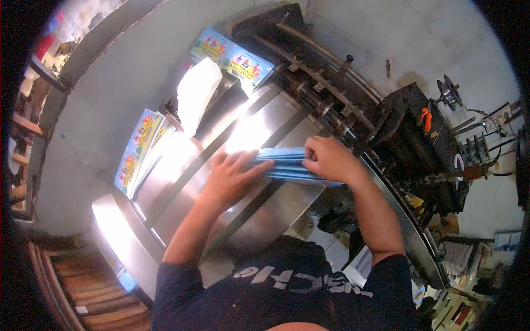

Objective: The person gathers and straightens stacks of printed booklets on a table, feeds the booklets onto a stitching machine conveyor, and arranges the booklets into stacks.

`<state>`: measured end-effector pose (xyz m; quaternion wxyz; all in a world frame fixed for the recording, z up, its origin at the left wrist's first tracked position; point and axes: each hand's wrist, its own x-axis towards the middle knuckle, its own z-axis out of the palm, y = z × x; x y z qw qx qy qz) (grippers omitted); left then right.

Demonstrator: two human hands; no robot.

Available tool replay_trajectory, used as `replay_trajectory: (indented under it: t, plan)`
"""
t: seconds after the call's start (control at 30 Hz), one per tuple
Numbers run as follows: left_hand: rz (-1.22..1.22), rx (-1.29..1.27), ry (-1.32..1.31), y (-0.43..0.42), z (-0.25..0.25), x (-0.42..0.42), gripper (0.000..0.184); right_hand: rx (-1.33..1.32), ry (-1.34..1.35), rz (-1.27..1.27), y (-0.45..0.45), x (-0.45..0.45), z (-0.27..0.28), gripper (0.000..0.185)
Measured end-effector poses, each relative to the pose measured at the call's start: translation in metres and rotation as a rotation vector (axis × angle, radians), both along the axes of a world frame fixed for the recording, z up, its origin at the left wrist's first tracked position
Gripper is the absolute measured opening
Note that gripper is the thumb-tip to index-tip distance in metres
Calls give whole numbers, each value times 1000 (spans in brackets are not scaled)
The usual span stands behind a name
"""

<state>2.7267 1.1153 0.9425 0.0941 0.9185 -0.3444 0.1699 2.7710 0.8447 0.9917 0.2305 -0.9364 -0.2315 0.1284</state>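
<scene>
Blue paper stack (287, 163) x1, held between both hands above the metal surface (292, 201); layers fanned along the near edge, too tight to count. Left hand (229, 179): fingers slightly spread over the left end, thumb along the near edge, gripping. Right hand (331, 160): fingers curled, pinching the stack near its right end. Hands cover both ends, so only the middle shows well.

Under that, two dark strips (240, 219) run across the surface. Glare washes out part of the metal on the far side.

Further out: printed covers, four facing up. Two on the left pile (138, 151), two on the far pile (247, 65). One white sheet (199, 94) stands between those piles, partly hiding a dark box (225, 95).

Right of the surface: one dark machine (326, 102) with rollers, one orange item (425, 118) on it, one spool (450, 92) beyond.
</scene>
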Motion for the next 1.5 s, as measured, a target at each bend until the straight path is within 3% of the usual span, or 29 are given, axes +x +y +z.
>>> replay_trajectory:
  t: [0.1, 0.17, 0.3, 0.37, 0.5, 0.6, 0.83, 1.0, 1.37, 1.5]
  plan:
    - [21, 7, 36, -1, 1, -1, 54, -3, -63, 30, 0, 0, 1, 24]
    - [50, -35, 106, -1, -1, -1, 53, 41, 33, -154, 4, -4, 13, 26]
    - [42, -53, 109, -1, -1, 0, 51, 202, 129, -215, -13, -2, 27, 27]
    - [12, -68, 68, -1, -1, 3, 49, 0, -407, 38, -29, 12, 13, 27]
    - [9, -40, 62, -2, -1, 4, 47, 2, -44, 130, -32, 18, 13, 24]
    - [63, -121, 114, -1, -7, 4, 48, -29, -184, 189, -34, 25, 0, 25]
    - [16, -60, 113, 1, -5, 7, 43, -57, -138, 237, -32, 36, 0, 21]
    - [28, -52, 147, 1, -2, 5, 37, 21, 88, 169, -28, 35, 10, 18]
    - [32, -68, 154, -1, -6, 4, 21, 82, 245, 178, -38, 35, 15, 29]
    - [62, -52, 164, -2, -2, 3, 28, 97, 351, 166, -43, 30, 19, 34]
